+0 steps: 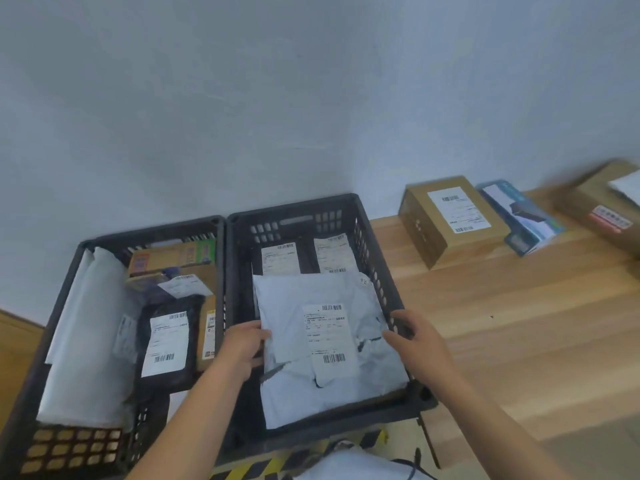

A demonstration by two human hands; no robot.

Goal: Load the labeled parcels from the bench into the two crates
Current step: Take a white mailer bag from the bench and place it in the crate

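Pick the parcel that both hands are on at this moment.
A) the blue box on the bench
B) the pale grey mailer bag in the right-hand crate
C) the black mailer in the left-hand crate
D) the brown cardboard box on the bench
B: the left hand grips one edge of the pale grey mailer bag and the right hand touches the opposite edge, inside the right-hand crate.

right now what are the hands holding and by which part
The white mailer in the right crate: the left hand pinches its left edge; the right hand touches its right edge, though a grip there cannot be told.
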